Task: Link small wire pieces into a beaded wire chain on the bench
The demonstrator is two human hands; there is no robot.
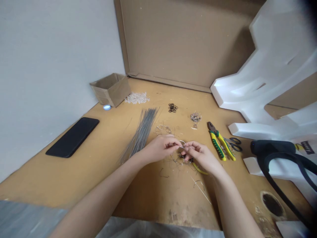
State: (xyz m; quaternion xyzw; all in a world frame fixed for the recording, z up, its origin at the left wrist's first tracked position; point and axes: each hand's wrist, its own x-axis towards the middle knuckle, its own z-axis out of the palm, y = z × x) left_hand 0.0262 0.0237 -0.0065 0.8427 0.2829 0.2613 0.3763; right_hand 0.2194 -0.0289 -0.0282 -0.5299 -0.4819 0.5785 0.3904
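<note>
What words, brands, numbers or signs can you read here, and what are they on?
Dark label on a pale surface, right edge: short light lettering, too blurred to read surely.
No readable text on the green-and-yellow pliers, black slab or cardboard box.

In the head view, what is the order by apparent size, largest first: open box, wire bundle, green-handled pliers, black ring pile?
1. wire bundle and open box: too alike to rank
2. green-handled pliers
3. black ring pile
</note>
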